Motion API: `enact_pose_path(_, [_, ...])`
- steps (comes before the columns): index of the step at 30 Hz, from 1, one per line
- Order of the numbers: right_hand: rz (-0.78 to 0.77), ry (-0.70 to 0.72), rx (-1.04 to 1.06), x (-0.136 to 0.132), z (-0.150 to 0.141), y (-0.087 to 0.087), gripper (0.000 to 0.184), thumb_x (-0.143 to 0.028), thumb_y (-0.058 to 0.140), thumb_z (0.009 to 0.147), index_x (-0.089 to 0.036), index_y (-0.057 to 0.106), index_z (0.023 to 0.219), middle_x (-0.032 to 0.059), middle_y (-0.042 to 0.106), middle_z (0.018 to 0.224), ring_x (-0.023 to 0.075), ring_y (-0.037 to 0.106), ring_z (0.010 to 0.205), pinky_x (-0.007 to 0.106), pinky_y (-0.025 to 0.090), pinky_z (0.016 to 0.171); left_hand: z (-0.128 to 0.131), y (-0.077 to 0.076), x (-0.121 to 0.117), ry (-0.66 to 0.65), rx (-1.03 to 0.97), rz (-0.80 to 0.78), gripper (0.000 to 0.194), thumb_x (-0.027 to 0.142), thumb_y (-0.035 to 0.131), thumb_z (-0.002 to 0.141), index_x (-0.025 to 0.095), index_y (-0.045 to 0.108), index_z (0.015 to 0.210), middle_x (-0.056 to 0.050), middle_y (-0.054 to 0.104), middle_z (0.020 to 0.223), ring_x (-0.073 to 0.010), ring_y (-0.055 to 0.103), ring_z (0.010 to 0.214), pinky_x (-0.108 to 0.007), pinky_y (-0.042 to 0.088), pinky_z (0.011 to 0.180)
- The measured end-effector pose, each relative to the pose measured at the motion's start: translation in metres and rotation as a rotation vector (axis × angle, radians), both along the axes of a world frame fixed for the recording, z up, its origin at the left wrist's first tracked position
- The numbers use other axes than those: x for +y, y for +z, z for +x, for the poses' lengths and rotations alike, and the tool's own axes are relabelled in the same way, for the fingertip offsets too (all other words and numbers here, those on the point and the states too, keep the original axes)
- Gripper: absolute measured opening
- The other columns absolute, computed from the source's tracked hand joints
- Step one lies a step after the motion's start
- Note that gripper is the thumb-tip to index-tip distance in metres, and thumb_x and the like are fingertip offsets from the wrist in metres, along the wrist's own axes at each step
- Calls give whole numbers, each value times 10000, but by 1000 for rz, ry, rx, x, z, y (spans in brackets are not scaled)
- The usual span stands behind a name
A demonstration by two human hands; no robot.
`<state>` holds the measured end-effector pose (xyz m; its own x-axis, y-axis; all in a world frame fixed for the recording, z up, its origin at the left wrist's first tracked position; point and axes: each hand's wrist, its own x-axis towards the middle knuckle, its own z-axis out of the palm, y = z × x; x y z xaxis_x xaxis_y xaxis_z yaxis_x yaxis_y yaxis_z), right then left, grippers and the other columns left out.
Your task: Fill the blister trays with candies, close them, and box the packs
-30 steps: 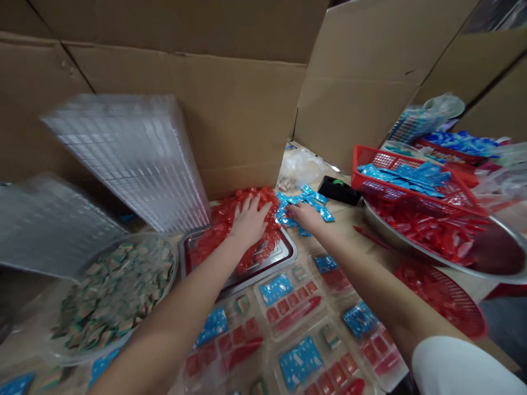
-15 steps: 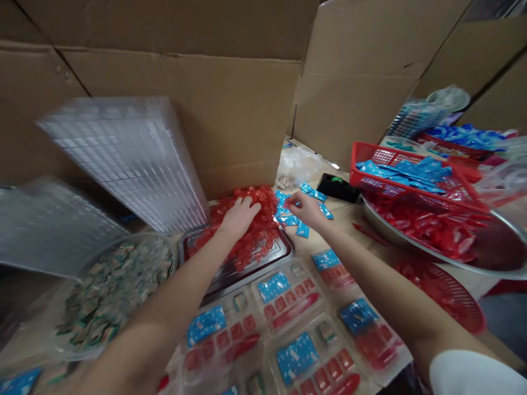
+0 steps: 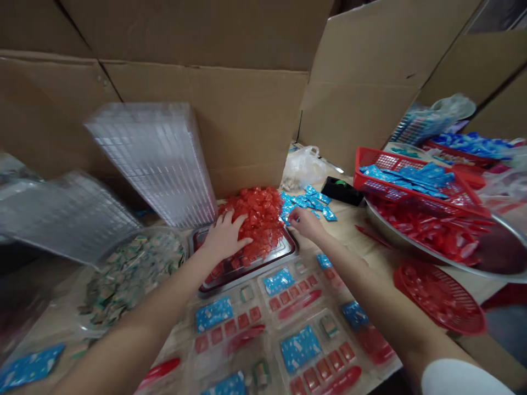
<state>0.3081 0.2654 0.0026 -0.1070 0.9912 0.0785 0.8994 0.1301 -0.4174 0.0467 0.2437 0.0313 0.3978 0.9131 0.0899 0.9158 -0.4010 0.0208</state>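
My left hand (image 3: 225,237) spreads its fingers over the left side of a heap of small red translucent plastic pieces (image 3: 261,211). The heap lies on a metal tray (image 3: 274,257) with a dark rim. At the heap's right edge my right hand (image 3: 307,224) is closed in a pinch, beside several small blue packets (image 3: 304,202); whatever its fingertips hold is too small to make out. Nearer to me lie clear blister trays (image 3: 269,323), whose compartments hold blue packets, red square pieces, long red pieces and small green-and-beige blocks.
Stacked clear plastic trays (image 3: 154,164) lean at the left, behind a tub of green-and-beige blocks (image 3: 135,274). On the right, a red basket (image 3: 366,178) of blue packets rests on a metal basin (image 3: 415,249) of red pieces. Cardboard (image 3: 247,120) stands behind; a black tape dispenser (image 3: 341,190) sits nearby.
My left hand has drawn back to the left across the red heap, its fingers spreading wider. My right hand has shifted slightly towards me, still pinched. The view has turned a little left.
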Motion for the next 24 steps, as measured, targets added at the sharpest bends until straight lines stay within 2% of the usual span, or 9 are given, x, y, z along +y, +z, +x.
enact_pose_path(2, [-24, 17, 73, 3, -5, 0, 180, -195, 582, 778, -193, 655, 943, 37, 672, 968, 141, 612, 841, 214, 446, 730, 0, -8, 1, 43, -48, -49, 788, 610, 523, 764, 292, 222, 1419, -165, 306, 1439, -353, 328, 1294, -493, 362, 965])
enact_pose_path(4, [-63, -34, 184, 17, -10, 2, 234, -238, 587, 792, -204, 633, 1019, 24, 674, 970, 120, 619, 777, 199, 462, 686, -1, -15, 0, 95, -76, -52, 858, 653, 503, 746, 285, 157, 1440, -173, 267, 1466, -371, 267, 1328, -540, 323, 983])
enact_pose_path(8, [-76, -243, 282, 65, -17, 3, 382, -392, 403, 906, -134, 576, 1128, 102, 677, 923, 154, 622, 682, 258, 485, 610, -6, -25, -5, 192, -91, -132, 958, 717, 509, 684, 301, 109, 1449, -176, 162, 1507, -403, 243, 1333, -580, 325, 957])
enact_pose_path(11, [-50, -296, 288, 97, -30, -1, 478, -511, 384, 888, -145, 588, 1119, 117, 679, 914, 199, 635, 777, 295, 486, 680, -8, -29, -7, 181, -96, -155, 1017, 711, 567, 640, 322, 88, 1449, -164, 119, 1520, -414, 246, 1328, -569, 332, 957])
enact_pose_path(14, [-15, -312, 280, 112, -45, -9, 499, -564, 486, 813, -164, 601, 1088, 110, 674, 951, 231, 624, 902, 313, 467, 758, -9, -30, -6, 167, -95, -164, 1040, 675, 623, 617, 331, 98, 1446, -162, 123, 1519, -430, 225, 1330, -574, 325, 961])
enact_pose_path(17, [13, -322, 259, 112, -49, -12, 430, -504, 524, 799, -155, 612, 1034, 98, 672, 941, 229, 622, 891, 315, 463, 755, -9, -30, -6, 152, -103, -164, 1028, 625, 658, 620, 337, 113, 1443, -169, 134, 1513, -438, 245, 1318, -572, 327, 957])
enact_pose_path(20, [78, -311, 216, 100, -52, -5, 301, -346, 560, 785, -140, 605, 999, 95, 657, 947, 218, 605, 892, 319, 453, 789, -8, -32, -6, 145, -121, -151, 1014, 600, 671, 623, 340, 131, 1440, -168, 143, 1509, -440, 253, 1313, -570, 318, 967])
enact_pose_path(24, [185, -217, 170, 59, -87, 6, 279, -270, 569, 779, -144, 580, 1027, 110, 598, 1025, 208, 567, 933, 322, 430, 850, -10, -33, -3, 131, -168, -169, 1001, 592, 673, 622, 308, 169, 1438, -170, 132, 1511, -430, 227, 1331, -571, 286, 1000])
